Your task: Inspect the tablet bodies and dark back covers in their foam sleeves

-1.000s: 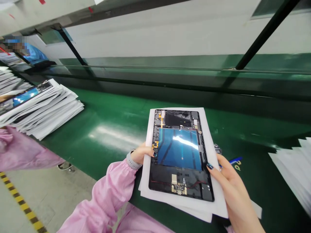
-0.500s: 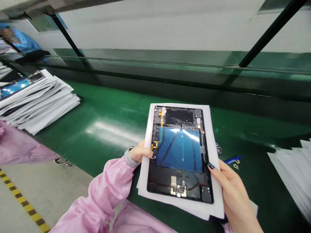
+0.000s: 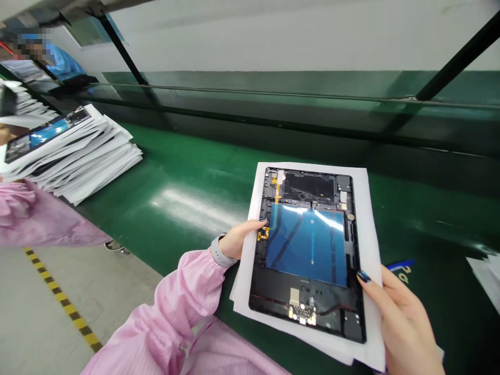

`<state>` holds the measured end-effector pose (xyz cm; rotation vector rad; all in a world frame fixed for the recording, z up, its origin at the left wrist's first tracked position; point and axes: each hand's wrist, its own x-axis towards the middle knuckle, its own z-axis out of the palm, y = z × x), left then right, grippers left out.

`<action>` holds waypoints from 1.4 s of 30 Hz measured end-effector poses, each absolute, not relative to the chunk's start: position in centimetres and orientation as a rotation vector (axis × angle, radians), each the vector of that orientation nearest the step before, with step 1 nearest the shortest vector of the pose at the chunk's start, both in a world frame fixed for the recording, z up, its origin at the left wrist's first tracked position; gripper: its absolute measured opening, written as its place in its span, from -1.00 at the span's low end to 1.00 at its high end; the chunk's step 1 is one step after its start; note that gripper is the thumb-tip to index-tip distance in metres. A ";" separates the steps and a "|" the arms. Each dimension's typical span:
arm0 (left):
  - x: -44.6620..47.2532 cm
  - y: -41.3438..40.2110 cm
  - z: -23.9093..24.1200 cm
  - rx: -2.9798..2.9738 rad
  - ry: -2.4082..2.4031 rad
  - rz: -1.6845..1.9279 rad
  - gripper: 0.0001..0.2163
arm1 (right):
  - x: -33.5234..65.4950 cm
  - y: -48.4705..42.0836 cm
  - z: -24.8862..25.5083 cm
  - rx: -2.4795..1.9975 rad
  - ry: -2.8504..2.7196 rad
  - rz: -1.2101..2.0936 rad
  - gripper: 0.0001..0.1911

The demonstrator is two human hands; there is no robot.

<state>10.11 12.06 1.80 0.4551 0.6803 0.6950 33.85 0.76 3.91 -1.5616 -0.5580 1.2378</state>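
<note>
Held between my two hands is an opened tablet (image 3: 281, 284), its black frame showing a blue-filmed battery, a small circuit board at the near end and orange flex cables at the left. Under it lie white paper sheets (image 3: 371, 219), gripped together with the tablet. My left hand (image 3: 240, 237), with a grey watch band at the wrist, clasps the left edge, thumb on top. On the right edge my right hand (image 3: 404, 312) has its thumb on the frame. The fingers beneath the paper are mostly hidden.
A tall stack of paper sheets and tablets (image 3: 97, 151) stands on the green table (image 3: 187, 177) at the left. Beside it is another person's pink sleeve (image 3: 50, 213). A blue object (image 3: 402, 264) lies beyond my right hand, and more white sheets (image 3: 486, 276) are at the right edge.
The view has swung, so the stack and table sit further right. The tablet and paper appear shifted right and slightly nearer. My left thumb has moved further up the tablet's edge.
</note>
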 end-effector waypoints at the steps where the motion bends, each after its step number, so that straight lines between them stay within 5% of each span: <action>1: 10.0 12.0 1.6 0.440 0.694 0.700 -0.80 | 33.8 0.7 3.9 -1.568 -0.550 1.237 -0.36; 13: 10.4 11.6 2.3 0.527 0.627 0.475 -0.72 | 33.8 0.7 4.5 -1.531 -0.524 1.271 -0.57; 24: 10.4 11.8 3.7 1.157 0.609 0.652 -0.79 | 34.2 0.4 3.4 -1.523 -0.674 1.069 -0.65; 42: 11.0 11.9 3.6 1.294 0.653 0.750 -0.78 | 35.0 0.2 2.1 -1.537 -0.769 1.029 -0.72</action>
